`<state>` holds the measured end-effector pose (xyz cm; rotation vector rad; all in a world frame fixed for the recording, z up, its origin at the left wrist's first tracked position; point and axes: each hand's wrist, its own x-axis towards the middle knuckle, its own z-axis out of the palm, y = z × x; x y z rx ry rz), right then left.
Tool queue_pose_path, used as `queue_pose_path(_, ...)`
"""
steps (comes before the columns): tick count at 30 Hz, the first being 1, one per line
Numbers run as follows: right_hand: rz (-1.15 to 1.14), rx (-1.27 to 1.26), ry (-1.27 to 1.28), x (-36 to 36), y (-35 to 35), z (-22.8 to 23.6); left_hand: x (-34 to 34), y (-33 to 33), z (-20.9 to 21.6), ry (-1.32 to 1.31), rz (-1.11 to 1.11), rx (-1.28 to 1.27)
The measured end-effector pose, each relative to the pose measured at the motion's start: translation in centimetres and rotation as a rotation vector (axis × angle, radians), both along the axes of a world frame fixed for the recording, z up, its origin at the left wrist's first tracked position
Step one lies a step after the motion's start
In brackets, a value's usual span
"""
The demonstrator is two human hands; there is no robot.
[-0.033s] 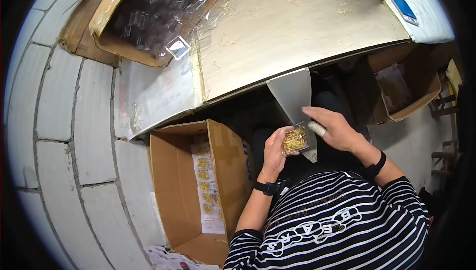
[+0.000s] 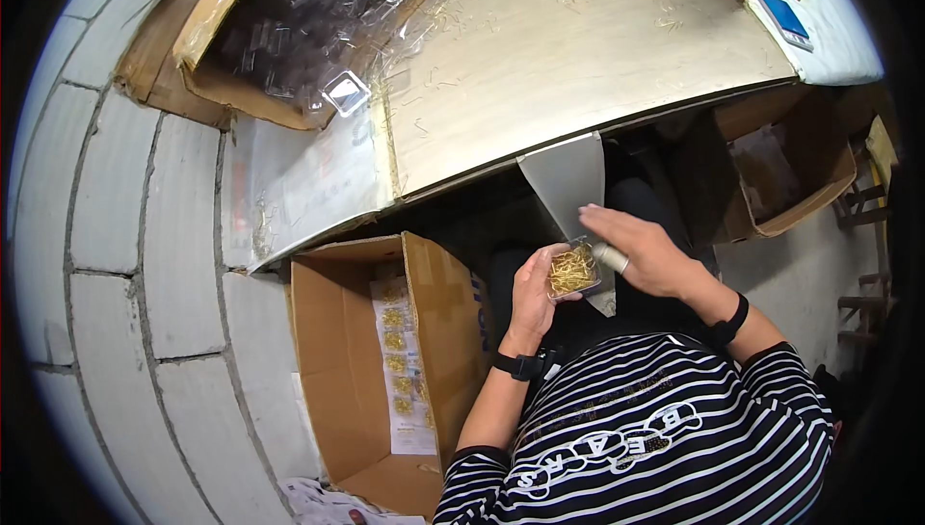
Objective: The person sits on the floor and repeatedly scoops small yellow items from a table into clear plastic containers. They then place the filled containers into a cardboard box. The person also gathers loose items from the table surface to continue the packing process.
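Note:
My left hand (image 2: pixel 531 299) is closed around the side of a small clear plastic box (image 2: pixel 594 286), held above my lap. Thin gold-coloured metal pins (image 2: pixel 570 273) fill the box; their exact kind is too small to tell. My right hand (image 2: pixel 650 253) hovers at the box's right side, fingers stretched out together and nothing gripped. A pale cover (image 2: pixel 611 257) wraps its thumb, close to the box's edge; whether they touch I cannot tell.
A pale tabletop (image 2: pixel 578 72) with scattered gold pins lies ahead. At upper left, a cardboard box (image 2: pixel 207 34) holds clear plastic cases (image 2: pixel 347 93). An open carton (image 2: pixel 332 332) stands left of me, another carton (image 2: pixel 795 212) at right. A blue-and-white device (image 2: pixel 785 19) lies far right.
My right hand has shifted slightly left, bringing its covered thumb closer to the plastic box. The left hand and the box stay where they were.

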<state>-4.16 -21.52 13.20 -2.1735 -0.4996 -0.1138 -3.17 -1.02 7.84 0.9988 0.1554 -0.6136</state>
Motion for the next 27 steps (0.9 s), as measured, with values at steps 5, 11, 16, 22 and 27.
queue_pose_path(5,0.159,-0.396,-0.175,-0.5,1.7,-0.1,0.7,-0.6,1.2,-0.059,0.144,-0.005)
queue_pose_path(11,0.115,-0.371,-0.196,-0.7,2.6,-0.7,0.7,-1.0,1.7,-0.064,0.25,0.003)
queue_pose_path(16,0.054,-0.207,-0.14,0.5,1.4,1.0,0.6,-0.6,2.5,-0.098,0.211,0.07)
queue_pose_path(22,0.119,-0.242,-0.126,1.0,1.6,0.5,0.8,-0.7,2.6,-0.051,0.201,-0.033)
queue_pose_path(27,0.059,-0.044,-0.104,1.1,1.4,0.7,0.7,-0.5,2.8,-0.08,0.216,-0.082)
